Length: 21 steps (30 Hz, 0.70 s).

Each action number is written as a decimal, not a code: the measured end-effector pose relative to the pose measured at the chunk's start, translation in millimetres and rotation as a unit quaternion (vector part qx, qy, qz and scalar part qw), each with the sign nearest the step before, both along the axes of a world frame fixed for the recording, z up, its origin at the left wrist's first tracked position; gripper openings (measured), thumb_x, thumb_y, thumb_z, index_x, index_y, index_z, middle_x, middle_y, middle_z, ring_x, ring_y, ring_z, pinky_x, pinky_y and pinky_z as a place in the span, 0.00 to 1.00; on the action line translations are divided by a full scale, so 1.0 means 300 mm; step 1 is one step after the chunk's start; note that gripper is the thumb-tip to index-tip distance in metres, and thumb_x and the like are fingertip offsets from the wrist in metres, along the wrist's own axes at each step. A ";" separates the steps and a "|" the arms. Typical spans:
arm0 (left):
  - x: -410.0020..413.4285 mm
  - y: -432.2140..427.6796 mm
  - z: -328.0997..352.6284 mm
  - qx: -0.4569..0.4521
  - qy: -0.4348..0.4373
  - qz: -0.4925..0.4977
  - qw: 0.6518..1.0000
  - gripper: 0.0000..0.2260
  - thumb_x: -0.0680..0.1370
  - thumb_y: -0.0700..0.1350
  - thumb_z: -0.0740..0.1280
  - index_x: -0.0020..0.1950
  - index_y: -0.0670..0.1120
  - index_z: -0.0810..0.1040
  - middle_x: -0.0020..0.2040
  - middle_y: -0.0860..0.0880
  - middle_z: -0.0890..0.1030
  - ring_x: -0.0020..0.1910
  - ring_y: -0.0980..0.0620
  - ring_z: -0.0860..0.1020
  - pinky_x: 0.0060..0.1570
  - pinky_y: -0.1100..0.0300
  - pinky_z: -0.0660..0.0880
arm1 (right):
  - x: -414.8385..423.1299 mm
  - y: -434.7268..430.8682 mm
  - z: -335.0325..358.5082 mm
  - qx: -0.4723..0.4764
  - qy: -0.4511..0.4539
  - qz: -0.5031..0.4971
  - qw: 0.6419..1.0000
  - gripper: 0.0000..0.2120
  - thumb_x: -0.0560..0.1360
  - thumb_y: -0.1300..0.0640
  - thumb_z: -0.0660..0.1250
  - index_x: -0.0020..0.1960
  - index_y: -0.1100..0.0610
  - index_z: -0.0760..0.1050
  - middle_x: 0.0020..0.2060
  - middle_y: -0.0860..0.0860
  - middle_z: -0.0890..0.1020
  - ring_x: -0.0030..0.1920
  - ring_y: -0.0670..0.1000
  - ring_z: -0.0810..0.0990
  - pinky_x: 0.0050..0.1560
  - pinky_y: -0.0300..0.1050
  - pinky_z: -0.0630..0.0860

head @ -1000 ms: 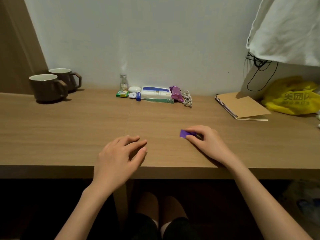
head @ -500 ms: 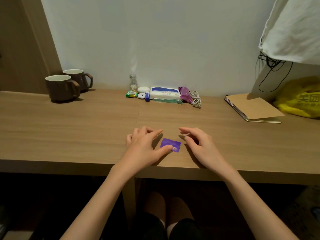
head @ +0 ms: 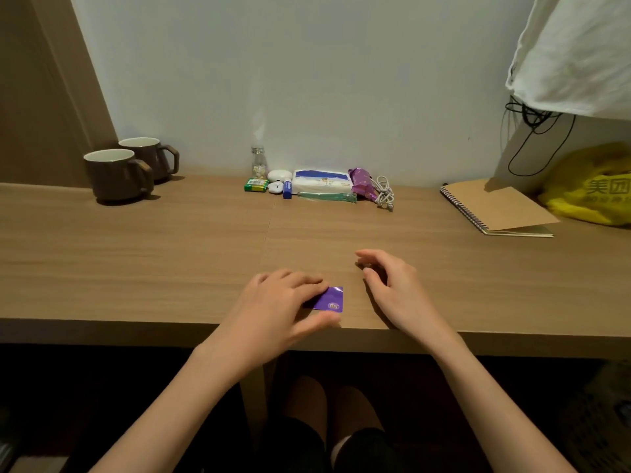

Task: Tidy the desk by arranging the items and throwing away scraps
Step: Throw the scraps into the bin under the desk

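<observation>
A small purple wrapper scrap (head: 330, 299) lies flat near the front edge of the wooden desk (head: 136, 254). My left hand (head: 276, 312) rests over its left part, with fingers on top and the thumb at its near edge, pinching it. My right hand (head: 392, 291) lies just to the right, fingers curled and apart, touching nothing but the desk.
Two brown mugs (head: 116, 174) stand at the back left. Along the wall sit a small bottle (head: 258, 163), a green pack (head: 256, 185), a tissue pack (head: 322, 180), a purple wrapper (head: 362, 184) and white earphones (head: 384, 194). A spiral notebook (head: 495, 208) and yellow bag (head: 594, 189) are at right.
The purple scrap passed from under my right hand to my left, sliding toward the front edge. My left hand moved right onto it; my right hand let go.
</observation>
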State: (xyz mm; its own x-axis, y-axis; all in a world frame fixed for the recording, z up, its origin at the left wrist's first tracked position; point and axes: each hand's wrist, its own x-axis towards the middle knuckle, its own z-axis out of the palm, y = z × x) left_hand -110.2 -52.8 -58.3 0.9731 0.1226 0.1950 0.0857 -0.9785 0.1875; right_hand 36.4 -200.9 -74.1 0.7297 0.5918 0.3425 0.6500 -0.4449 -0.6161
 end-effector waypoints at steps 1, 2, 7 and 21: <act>-0.022 0.001 -0.015 0.009 0.007 -0.005 1.000 0.36 0.69 0.73 0.48 0.74 0.59 0.59 0.73 0.62 0.62 0.72 0.59 0.59 0.72 0.55 0.57 | -0.001 0.000 0.001 -0.006 -0.004 0.003 1.000 0.15 0.79 0.60 0.60 0.65 0.52 0.74 0.56 0.46 0.81 0.59 0.46 0.76 0.61 0.40 0.70; -0.041 0.003 -0.031 0.021 0.005 -0.011 1.000 0.36 0.69 0.73 0.49 0.74 0.59 0.57 0.74 0.62 0.60 0.74 0.58 0.58 0.73 0.54 0.56 | -0.002 0.000 0.002 -0.013 -0.007 0.005 1.000 0.15 0.79 0.59 0.60 0.65 0.52 0.74 0.56 0.46 0.81 0.59 0.46 0.75 0.59 0.38 0.69; -0.109 0.036 -0.095 0.045 -0.124 -0.042 0.990 0.22 0.73 0.56 0.66 0.65 0.52 0.75 0.63 0.54 0.78 0.62 0.52 0.77 0.58 0.50 0.76 | -0.026 -0.001 0.006 -0.055 -0.043 0.031 0.997 0.14 0.80 0.56 0.60 0.65 0.53 0.74 0.59 0.46 0.80 0.61 0.46 0.74 0.58 0.35 0.65; -0.524 0.232 -0.129 -0.219 -0.318 0.198 0.901 0.03 0.76 0.50 0.63 0.48 0.53 0.73 0.43 0.55 0.80 0.40 0.56 0.80 0.35 0.62 0.76 | -0.254 0.185 0.026 -0.150 -0.174 0.175 0.957 0.24 0.77 0.35 0.52 0.69 0.42 0.68 0.63 0.39 0.74 0.64 0.43 0.69 0.61 0.42 0.67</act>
